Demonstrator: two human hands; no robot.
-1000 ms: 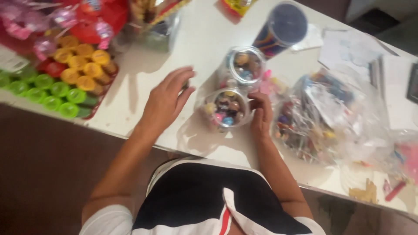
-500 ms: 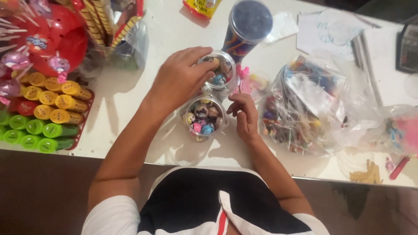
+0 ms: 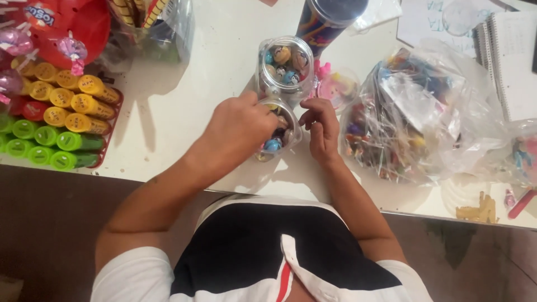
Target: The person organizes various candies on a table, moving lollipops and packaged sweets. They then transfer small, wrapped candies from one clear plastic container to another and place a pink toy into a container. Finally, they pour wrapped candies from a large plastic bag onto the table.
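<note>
A small clear jar (image 3: 281,141) of round, coloured sweets stands near the table's front edge. My left hand (image 3: 240,131) lies over its mouth with the fingers bunched and the tips inside; what they hold is hidden. My right hand (image 3: 320,130) sits just right of the jar with its fingers curled and apart, holding nothing that I can see. A second clear jar (image 3: 284,64) with the same kind of sweets stands right behind the first.
A tall dark tube can (image 3: 324,19) stands behind the jars, with a pink round toy (image 3: 337,88) beside it. A clear bag of lollipops (image 3: 408,112) lies at the right. A tray of yellow and green tubes (image 3: 59,126) sits left, a notebook (image 3: 510,61) far right.
My left hand went from the table to the far jar, then back onto the near jar's mouth. My right hand has come slightly off the near jar's side.
</note>
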